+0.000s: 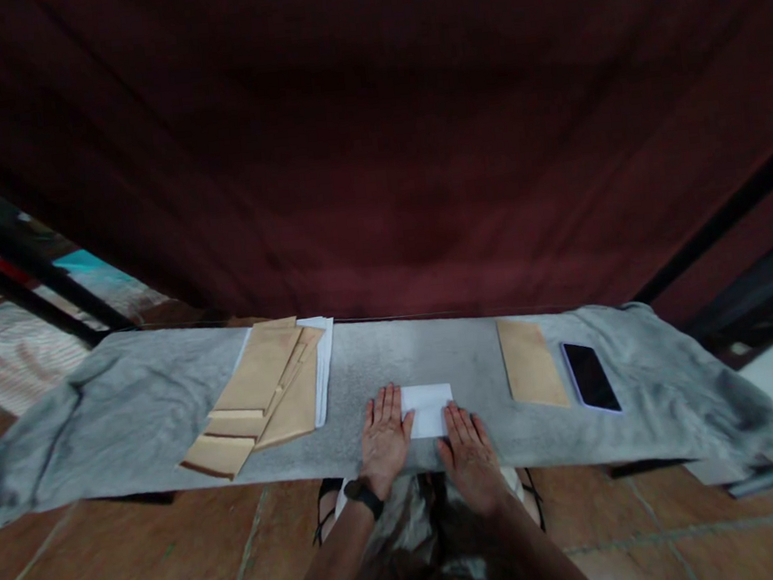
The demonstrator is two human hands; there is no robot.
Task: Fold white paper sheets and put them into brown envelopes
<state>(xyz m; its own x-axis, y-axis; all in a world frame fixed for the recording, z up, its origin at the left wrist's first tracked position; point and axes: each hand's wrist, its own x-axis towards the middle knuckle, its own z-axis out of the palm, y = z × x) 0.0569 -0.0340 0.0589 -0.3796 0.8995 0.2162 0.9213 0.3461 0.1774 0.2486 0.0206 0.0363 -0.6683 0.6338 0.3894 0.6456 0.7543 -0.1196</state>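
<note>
Just in from the middle of the near edge of the bench [447, 348], a small white paper [426, 406] lies flat on the grey covering, between your two hands. It should handle as something light and thin, stiff enough to keep its shape yet easily creased; whether it is one layer or folded cannot be told. Its two short sides offer the safest hold, with light pressure on the soft cloth beneath.

Your left hand [384, 441] rests palm down along the paper's left side, fingers straight toward the far edge, thumb spread onto the sheet. Your right hand [471, 453] lies palm down and angled inward, fingertips at the right side, thumb apart. Neither is closed on anything.

To the left, overlapping brown envelopes [258, 375] fan from the near edge to the far edge, over white sheets [325, 378]. To the right lie a single brown envelope [532, 363] and, beside it, a phone [592, 378]. Beyond the far edge hangs a dark red curtain [373, 145].
</note>
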